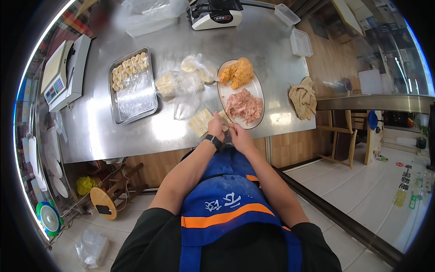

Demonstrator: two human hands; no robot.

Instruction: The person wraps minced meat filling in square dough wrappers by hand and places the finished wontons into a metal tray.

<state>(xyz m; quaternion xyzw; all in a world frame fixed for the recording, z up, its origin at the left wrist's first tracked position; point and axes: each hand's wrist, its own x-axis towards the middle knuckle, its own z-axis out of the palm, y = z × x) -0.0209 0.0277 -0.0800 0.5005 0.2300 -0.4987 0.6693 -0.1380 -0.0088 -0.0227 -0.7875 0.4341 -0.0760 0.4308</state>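
Observation:
Close together at the front edge of the steel table, my left hand (216, 126) and my right hand (240, 136) meet. A pale dough wrapper (224, 117) shows at my left fingers, which are closed on it. The right fingertips are pinched beside it; what they grip is too small to make out. Left of my hands lies a stack of square wrappers (200, 122). Just beyond them, an oval plate (222, 93) carries pink minced meat (244, 106) and an orange-yellow filling (238, 73).
A metal tray (133, 102) on the left holds rows of folded dumplings (131, 68). Bagged wrappers (183, 83) lie mid-table. A weighing scale (59, 81), a white-and-black machine (217, 17), plastic tubs (301, 42) and a beige cloth (303, 98) sit around the edges.

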